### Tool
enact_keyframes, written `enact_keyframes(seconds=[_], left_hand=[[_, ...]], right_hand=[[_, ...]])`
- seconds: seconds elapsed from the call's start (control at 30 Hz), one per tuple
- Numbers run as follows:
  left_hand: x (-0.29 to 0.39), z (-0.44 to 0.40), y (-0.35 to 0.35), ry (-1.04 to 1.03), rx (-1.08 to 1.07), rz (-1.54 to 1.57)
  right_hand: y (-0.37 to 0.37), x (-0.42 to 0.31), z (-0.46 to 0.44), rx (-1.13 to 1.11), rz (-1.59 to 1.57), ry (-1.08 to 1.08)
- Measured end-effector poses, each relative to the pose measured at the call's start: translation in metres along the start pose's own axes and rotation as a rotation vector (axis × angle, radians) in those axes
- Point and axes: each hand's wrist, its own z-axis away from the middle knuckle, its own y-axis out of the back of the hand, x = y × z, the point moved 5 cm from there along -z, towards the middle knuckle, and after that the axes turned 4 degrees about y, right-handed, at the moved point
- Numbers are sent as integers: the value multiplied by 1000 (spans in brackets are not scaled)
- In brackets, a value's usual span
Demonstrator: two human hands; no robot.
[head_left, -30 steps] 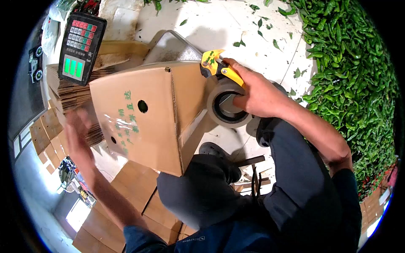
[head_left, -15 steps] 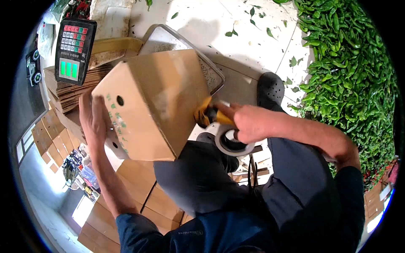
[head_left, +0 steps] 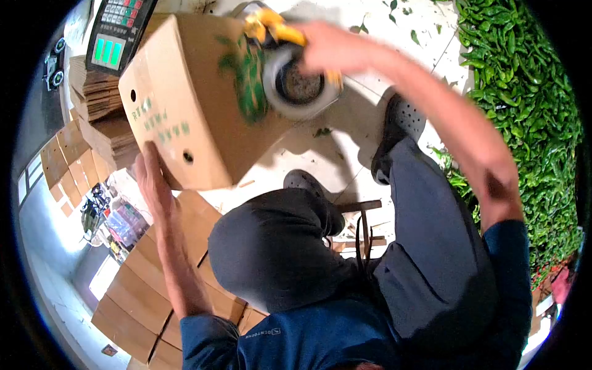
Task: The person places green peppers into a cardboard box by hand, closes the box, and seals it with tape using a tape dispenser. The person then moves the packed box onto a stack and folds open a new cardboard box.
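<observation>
A cardboard box (head_left: 203,117) with round holes and green printing stands tilted in front of me. My left hand (head_left: 155,182) grips its near left edge, with the fingers against the printed side. Blurred by motion, my right hand (head_left: 333,49) is closed around a yellow tape dispenser (head_left: 274,29) above the box's right side. A wide roll of tape (head_left: 290,83) hangs on the dispenser, partly covering the box's green print. Whether a strip of tape runs onto the box I cannot tell.
Green peppers (head_left: 524,123) lie in a large heap on the right. A scale display (head_left: 111,49) stands at upper left, above stacked flat cardboard (head_left: 102,123). More cardboard boxes (head_left: 142,296) stand at lower left. Loose leaves (head_left: 414,37) lie on the floor.
The box has turned and shifted up and left, showing green print on its right side. My right hand has moved up with the tape dispenser; my left hand has slid lower.
</observation>
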Motion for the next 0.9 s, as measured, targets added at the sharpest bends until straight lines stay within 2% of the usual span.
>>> enact_keyframes(seconds=[0.03, 0.07, 0.1, 0.17, 0.23, 0.27, 0.33, 0.4, 0.43, 0.5, 0.6, 0.7, 0.8, 0.83, 0.87, 0.9], left_hand=[[12, 6, -11, 52, -81, 41], [5, 3, -12, 118, -120, 85], [2, 0, -16, 125, -159, 146], [4, 0, -24, -42, -136, 224], [7, 4, -33, -16, -131, 280], [7, 8, -33, 8, -126, 301], [10, 13, -36, 61, -163, 388], [6, 11, -37, 74, -215, 423], [6, 13, -40, 90, -207, 438], [9, 21, -44, 129, -186, 464], [3, 23, -41, 201, -214, 473], [6, 28, -46, 236, -207, 540], [21, 54, -58, 275, -174, 504], [20, 59, -64, 238, -142, 527], [16, 62, -68, 208, -117, 544], [14, 67, -73, 180, -95, 558]], right_hand=[[14, 1, -24, -149, -73, 3], [14, 12, -43, -286, -160, -186], [22, -3, -39, -269, -95, -182], [21, -4, -33, -277, -179, -151], [20, -10, -20, -257, 41, 55], [17, -10, -8, -318, 112, 67], [15, -36, 36, -539, 253, -329], [-12, -16, 70, -607, 279, -233], [-16, -19, 91, -628, 187, -351], [-36, -9, 114, -658, 192, -324], [-39, -35, 126, -586, 149, -294], [-64, -10, 144, -558, 68, -439], [-76, -9, 158, 0, 49, -16], [-72, -13, 154, -42, -104, -187], [-70, -11, 146, -12, -224, -223], [-66, -12, 134, -2, -194, -257]])
